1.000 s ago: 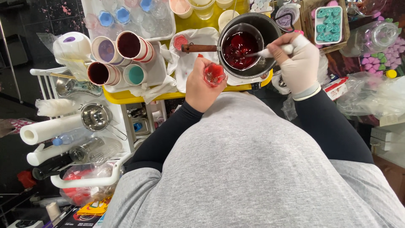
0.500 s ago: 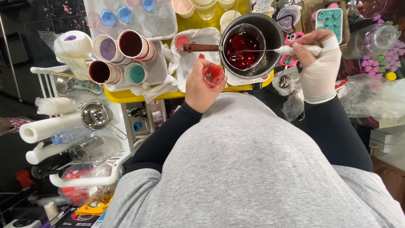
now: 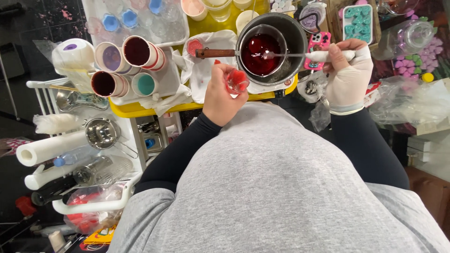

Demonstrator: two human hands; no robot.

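Note:
My bare left hand (image 3: 219,96) holds a small clear cup (image 3: 236,80) with red liquid in it, just in front of a dark metal pot (image 3: 295,35). Inside the pot sits a smaller pan of deep red liquid (image 3: 259,48) with a wooden handle (image 3: 215,53) pointing left. My right hand (image 3: 349,77), in a white glove, grips the white handle of a spoon (image 3: 290,55); its tip dips into the red liquid. A stained white cloth (image 3: 204,75) lies under the pan handle.
Several paper cups of coloured liquid (image 3: 124,63) lie on a yellow tray (image 3: 136,110) at left. Teal moulds (image 3: 358,23) and a pink phone (image 3: 319,44) sit behind the right hand. A white rack (image 3: 89,140) with rolls and metal strainers stands at lower left.
My right hand has swung out to the right, and the spoon now lies level with its tip in the red liquid. The left hand and cup have barely moved.

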